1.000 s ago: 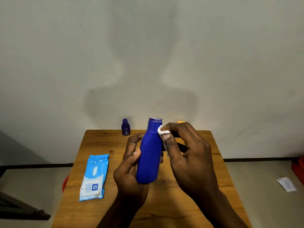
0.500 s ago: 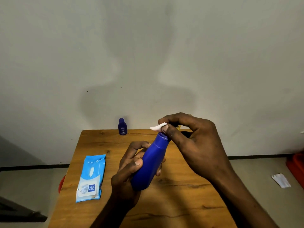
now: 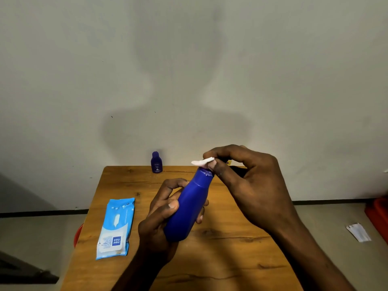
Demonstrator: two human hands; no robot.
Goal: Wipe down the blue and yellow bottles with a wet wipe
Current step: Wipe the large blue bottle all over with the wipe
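Note:
My left hand [image 3: 161, 215] grips the lower body of a large blue bottle [image 3: 189, 206], which leans with its neck up and to the right above the wooden table [image 3: 231, 259]. My right hand [image 3: 247, 181] pinches a small white wet wipe [image 3: 202, 161] against the bottle's top. A small dark blue bottle [image 3: 156, 162] stands at the table's far edge by the wall. Only a sliver of something yellow [image 3: 230, 163] shows behind my right hand.
A light blue wet wipe pack [image 3: 115, 227] lies flat on the left side of the table. Below the table's left edge an orange-red object [image 3: 77, 234] peeks out. On the floor at right lie a white paper [image 3: 358, 232] and a red object [image 3: 378, 215].
The bottle went from upright to leaning right, my left hand moved down its body, and my right hand moved the wipe from the bottle's shoulder up onto its top.

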